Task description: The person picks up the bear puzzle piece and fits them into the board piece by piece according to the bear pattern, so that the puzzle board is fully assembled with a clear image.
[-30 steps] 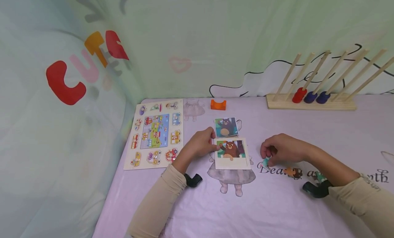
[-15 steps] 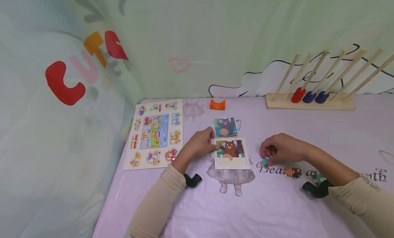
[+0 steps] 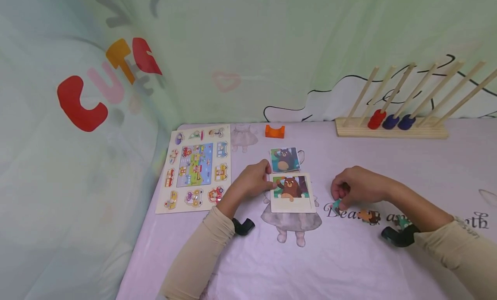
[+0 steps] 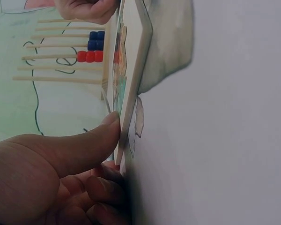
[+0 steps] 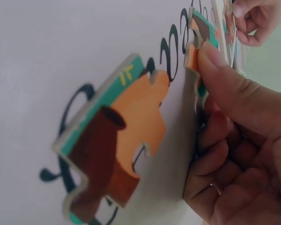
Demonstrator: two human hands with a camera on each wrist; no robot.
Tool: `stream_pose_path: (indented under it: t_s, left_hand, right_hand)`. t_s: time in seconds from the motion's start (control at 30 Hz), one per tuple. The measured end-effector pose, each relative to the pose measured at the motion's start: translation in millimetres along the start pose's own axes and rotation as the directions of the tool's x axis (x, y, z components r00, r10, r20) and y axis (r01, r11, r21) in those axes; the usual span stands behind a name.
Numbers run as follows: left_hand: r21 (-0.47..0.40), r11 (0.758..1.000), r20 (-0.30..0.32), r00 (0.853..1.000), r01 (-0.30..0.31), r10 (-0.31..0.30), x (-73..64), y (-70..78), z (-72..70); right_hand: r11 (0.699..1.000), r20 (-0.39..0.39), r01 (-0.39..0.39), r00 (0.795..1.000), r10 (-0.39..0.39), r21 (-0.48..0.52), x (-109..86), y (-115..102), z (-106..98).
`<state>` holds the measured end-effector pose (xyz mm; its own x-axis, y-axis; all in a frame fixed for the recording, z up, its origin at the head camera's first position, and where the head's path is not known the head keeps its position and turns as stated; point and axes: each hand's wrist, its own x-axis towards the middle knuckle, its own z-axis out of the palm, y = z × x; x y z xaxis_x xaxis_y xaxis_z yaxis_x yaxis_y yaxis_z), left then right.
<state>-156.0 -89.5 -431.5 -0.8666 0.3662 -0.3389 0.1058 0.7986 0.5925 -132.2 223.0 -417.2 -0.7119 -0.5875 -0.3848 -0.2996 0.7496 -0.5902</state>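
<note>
My left hand (image 3: 254,179) holds the left edge of a wooden bear puzzle board (image 3: 293,206), thumb on top at its corner. The board's upper part shows fitted bear pieces; the lower part is bare wood. To its right, my right hand (image 3: 359,187) pinches a jigsaw piece (image 5: 193,58) between thumb and fingers, close to the cloth. Beside that hand lies a brown and orange jigsaw piece (image 5: 119,136). A green jigsaw piece (image 3: 403,222) is partly hidden by the right wrist. Just above the board lies a bear picture card (image 3: 285,160).
A vehicle peg puzzle (image 3: 194,170) lies at the left. At the back right stands a wooden peg rack (image 3: 392,134) with red and blue beads. An orange notched block (image 3: 275,132) sits at the back. A printed cloth (image 3: 295,270) covers the table.
My right hand has shifted very slightly to the right with the jigsaw piece, staying low over the cloth. The left hand and the puzzle board have stayed in place.
</note>
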Motion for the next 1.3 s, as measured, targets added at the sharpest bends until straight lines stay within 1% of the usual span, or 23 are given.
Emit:
stream_pose_path:
  t_s: [0.17,0.37,0.73,0.9,1.07,1.23,1.3]
  left_hand:
    - [-0.005,1.0,0.005,1.0,0.017,-0.017,0.1,0.5,0.3]
    - [-0.015,1.0,0.005,1.0,0.017,-0.017,0.3,0.1,0.4]
    - [-0.01,1.0,0.005,1.0,-0.01,0.01,0.0,-1.2,-0.2]
    - [-0.012,1.0,0.006,1.0,-0.015,0.015,-0.4,-1.1,-0.3]
    - [-0.006,1.0,0.004,1.0,-0.02,0.02,-0.8,-0.9,-0.8]
    - [0.011,1.0,-0.001,1.0,-0.025,0.025,0.3,-1.4,0.0]
    - [0.017,1.0,-0.002,1.0,-0.026,0.026,1.1,-2.0,0.6]
  right_hand:
    - [1.0,0.005,-0.007,1.0,0.007,0.027,-0.8,2.2,-1.2]
    - [0.998,0.03,-0.026,0.999,0.024,0.059,-0.3,3.0,-3.3]
    - [0.991,0.041,0.027,0.999,-0.032,0.13,-3.3,6.6,-6.6]
    - [0.98,0.055,0.041,0.997,-0.052,0.193,-3.2,9.2,-7.4]
    - [0.962,0.063,0.058,0.995,-0.077,0.268,-0.6,8.1,-6.7]
    - [0.943,0.068,0.074,0.993,-0.101,0.325,5.7,-0.9,-5.5]
    - [0.939,0.075,0.067,0.992,-0.097,0.338,9.3,-5.2,-4.5]
